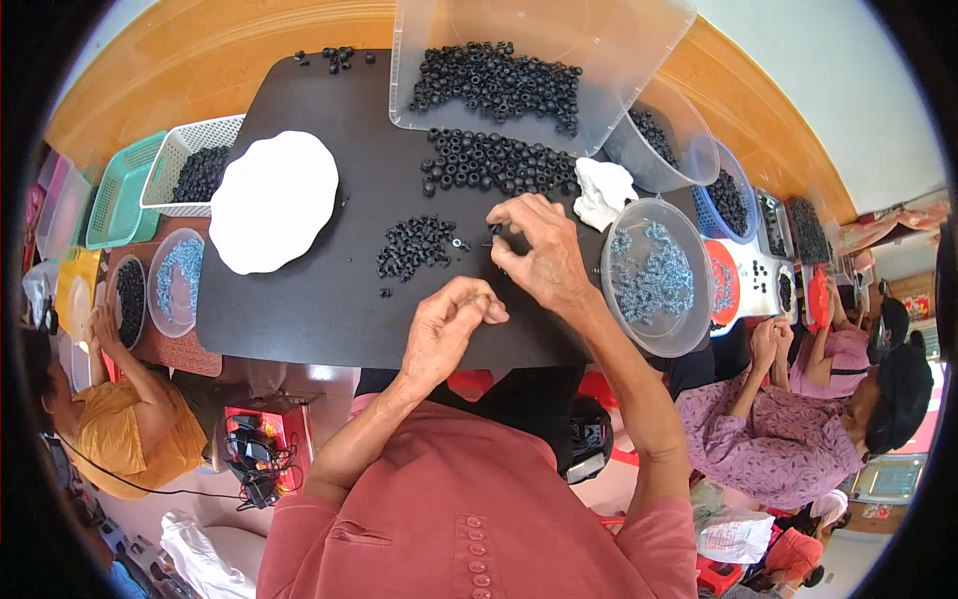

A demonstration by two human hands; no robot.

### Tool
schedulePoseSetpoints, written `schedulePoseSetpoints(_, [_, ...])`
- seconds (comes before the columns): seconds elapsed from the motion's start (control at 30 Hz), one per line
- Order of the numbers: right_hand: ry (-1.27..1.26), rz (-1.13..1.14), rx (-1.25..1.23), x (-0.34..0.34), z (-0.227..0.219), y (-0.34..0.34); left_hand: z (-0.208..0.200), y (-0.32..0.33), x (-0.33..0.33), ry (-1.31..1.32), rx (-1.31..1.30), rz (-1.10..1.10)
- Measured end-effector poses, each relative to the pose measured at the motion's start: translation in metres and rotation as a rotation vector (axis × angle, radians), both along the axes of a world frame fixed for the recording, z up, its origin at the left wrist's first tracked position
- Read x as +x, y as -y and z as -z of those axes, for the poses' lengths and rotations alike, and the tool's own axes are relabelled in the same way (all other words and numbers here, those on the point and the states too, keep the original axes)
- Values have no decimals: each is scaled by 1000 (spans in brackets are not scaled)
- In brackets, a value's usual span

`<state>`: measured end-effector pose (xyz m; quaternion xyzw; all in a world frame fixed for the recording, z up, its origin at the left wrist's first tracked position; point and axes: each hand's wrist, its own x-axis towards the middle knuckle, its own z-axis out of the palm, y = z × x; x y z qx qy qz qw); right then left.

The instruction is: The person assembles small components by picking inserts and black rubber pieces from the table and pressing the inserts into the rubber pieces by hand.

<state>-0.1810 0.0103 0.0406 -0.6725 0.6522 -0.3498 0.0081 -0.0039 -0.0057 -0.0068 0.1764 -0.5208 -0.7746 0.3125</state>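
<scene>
My right hand (549,255) is above the dark table, its thumb and index finger pinching a small black part (496,231). A thin dark tip shows beside the thumb. Close by on the left, my left hand (447,324) is closed with its fingertips pressed together; what they hold, if anything, is too small to make out. Just beyond it lies a loose pile of small black plastic parts (414,247), with one pale blue piece (460,244) at its right edge. To the right of my right hand stands a round clear tub (704,290) of small blue-grey pieces.
Larger black ring-like parts (489,160) spill from a tipped clear bin (609,45) at the back. A white scalloped plate (274,200) lies left, a crumpled white cloth (602,192) right. Co-workers sit at both sides, among baskets and tubs of parts.
</scene>
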Motion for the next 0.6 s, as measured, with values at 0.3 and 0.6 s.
schedulePoseSetpoints(0.3, [164, -49, -27, 35, -8, -43, -3, 9, -5, 54, 71, -125])
schedulePoseSetpoints(0.6, [377, 20, -15, 39, 3, -62, -2, 4, 0, 6, 165, -20])
